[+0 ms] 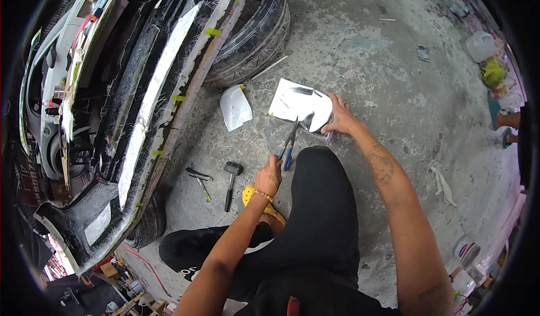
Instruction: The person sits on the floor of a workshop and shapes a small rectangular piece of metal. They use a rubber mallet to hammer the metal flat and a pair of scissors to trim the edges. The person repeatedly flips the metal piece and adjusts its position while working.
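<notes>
My left hand (268, 176) is closed on one handle of long blue-handled shears (291, 141), whose jaws reach the lower edge of a shiny silver sheet (295, 96). The other handle sits apart from my fingers. My right hand (338, 115) grips the sheet's right end, fingers bent round its edge. A smaller pale cut piece (235, 108) lies on the concrete to the left. Below that lie a rubber mallet (232, 169) and some hand tools (198, 176), beside my yellow clog (250, 195).
Long damaged bumper-like panels (157, 79), with silver strips and frayed fibres, fill the left, resting by stacked tyres (264, 34). At the far right are another person's sandalled feet (498, 119), a plastic jug (480, 46) and a yellow-green cloth (493, 74). A white rag (441, 184) lies on the floor.
</notes>
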`<state>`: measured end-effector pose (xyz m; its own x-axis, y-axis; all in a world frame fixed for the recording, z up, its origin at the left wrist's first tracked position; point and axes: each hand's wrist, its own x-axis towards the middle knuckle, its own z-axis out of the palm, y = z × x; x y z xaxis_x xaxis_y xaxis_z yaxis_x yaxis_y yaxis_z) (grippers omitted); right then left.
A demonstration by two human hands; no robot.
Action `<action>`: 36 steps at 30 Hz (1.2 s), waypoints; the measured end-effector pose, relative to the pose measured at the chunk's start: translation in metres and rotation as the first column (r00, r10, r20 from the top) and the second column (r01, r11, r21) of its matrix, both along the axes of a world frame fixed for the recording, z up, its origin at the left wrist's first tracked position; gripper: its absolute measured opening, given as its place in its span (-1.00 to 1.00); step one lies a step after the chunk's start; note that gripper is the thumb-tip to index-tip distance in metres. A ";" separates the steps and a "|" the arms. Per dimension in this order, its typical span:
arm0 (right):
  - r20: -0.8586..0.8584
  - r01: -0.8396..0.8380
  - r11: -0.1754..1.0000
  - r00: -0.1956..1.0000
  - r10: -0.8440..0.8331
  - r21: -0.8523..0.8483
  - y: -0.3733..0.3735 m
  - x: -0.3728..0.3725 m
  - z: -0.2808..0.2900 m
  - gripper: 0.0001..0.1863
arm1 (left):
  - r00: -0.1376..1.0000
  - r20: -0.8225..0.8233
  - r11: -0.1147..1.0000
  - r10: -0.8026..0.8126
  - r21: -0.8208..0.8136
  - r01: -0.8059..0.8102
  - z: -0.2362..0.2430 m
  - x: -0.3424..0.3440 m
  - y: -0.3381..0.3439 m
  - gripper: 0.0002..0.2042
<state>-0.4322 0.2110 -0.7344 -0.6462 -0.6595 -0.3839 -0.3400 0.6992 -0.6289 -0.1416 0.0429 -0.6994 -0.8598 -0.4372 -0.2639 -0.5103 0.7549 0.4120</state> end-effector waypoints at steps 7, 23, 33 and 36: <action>-0.334 -0.071 0.997 0.940 0.064 -0.009 -0.017 0.003 0.019 0.30 | 0.953 -0.133 0.944 0.272 0.228 -0.238 -0.058 0.000 0.030 -0.72; -0.364 -0.128 0.988 0.927 0.090 -0.084 -0.020 0.004 0.015 0.36 | 0.954 0.298 0.633 0.023 0.735 -0.245 -0.109 0.001 -0.016 -0.43; 0.104 -0.089 0.991 0.989 0.100 -0.103 -0.028 0.024 0.033 0.18 | 0.952 0.227 0.759 -0.204 0.651 0.007 -0.058 0.042 -0.064 -0.51; 0.086 -0.228 0.972 0.969 0.231 -0.048 -0.031 0.020 0.035 0.14 | 0.968 0.063 0.844 -0.244 0.506 0.179 -0.050 0.088 -0.079 -0.55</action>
<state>-0.4125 0.1799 -0.6990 -0.4394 -0.8013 -0.4062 -0.4291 0.5844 -0.6887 -0.0536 -0.0358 -0.7490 -0.8640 -0.0332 -0.5024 -0.4312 0.5641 0.7042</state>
